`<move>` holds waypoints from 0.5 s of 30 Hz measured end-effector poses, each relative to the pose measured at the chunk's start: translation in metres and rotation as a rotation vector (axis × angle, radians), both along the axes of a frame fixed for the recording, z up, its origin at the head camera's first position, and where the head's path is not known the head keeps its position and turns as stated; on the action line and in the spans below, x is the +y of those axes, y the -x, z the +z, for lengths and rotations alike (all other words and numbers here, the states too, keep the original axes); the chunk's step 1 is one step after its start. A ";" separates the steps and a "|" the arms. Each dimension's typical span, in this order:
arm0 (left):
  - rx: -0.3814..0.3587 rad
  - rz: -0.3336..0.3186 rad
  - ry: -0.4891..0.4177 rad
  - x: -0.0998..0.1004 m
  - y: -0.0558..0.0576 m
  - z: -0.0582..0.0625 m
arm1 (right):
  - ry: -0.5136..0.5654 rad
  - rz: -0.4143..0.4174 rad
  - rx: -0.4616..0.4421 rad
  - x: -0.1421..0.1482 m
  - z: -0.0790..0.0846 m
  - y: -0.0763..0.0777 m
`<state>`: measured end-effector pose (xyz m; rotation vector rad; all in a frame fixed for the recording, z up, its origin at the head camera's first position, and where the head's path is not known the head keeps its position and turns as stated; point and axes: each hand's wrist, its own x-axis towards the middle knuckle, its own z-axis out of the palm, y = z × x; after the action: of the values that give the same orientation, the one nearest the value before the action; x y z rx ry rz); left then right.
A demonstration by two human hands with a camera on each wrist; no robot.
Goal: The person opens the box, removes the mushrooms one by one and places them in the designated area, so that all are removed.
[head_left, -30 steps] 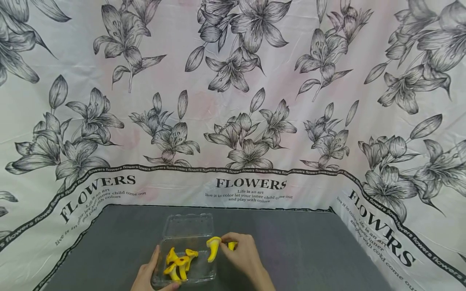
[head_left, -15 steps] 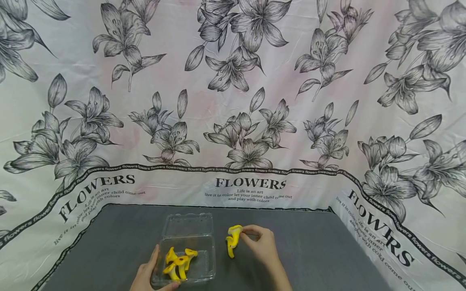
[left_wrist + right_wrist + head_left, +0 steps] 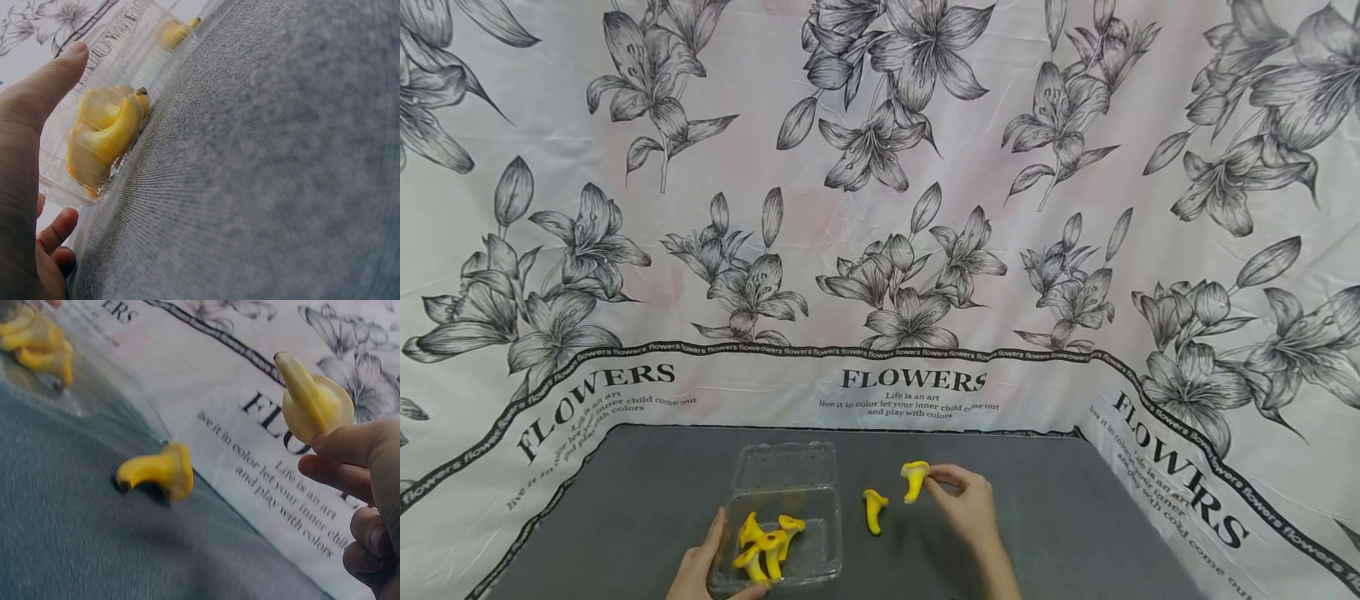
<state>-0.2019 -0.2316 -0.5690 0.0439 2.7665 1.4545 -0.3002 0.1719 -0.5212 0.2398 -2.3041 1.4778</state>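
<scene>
Between thumb and fingertips, my right hand [image 3: 964, 504] pinches a yellow chanterelle mushroom [image 3: 914, 480], raised above the dark tabletop. In the right wrist view its pale cap [image 3: 317, 411] is at the fingertips, stem pointing up. A second chanterelle [image 3: 874, 512] lies on the table between that hand and an open clear plastic box [image 3: 823, 542]. Several more chanterelles [image 3: 770, 546] are heaped in the box's left part. Around the near left corner of the box, my left hand [image 3: 698, 560] rests with straight fingers along the side and the thumb at the front.
The box's hinged lid [image 3: 786, 467] stands raised behind its base. Grey cloth covers the table [image 3: 1037, 517]. A white curtain [image 3: 917, 392] printed with flowers and lettering encloses the back and both sides.
With the pinched chanterelle, my right hand has moved right, away from over the box, past the one on the table. My left hand has stayed at the box.
</scene>
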 end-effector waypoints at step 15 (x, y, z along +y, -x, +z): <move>-0.120 0.077 0.028 0.004 0.000 0.004 | -0.058 -0.002 0.026 0.009 -0.038 0.009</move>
<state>-0.2018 -0.2275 -0.5653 -0.1470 2.7196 1.3853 -0.3094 0.1811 -0.5589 0.2705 -2.3282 1.3998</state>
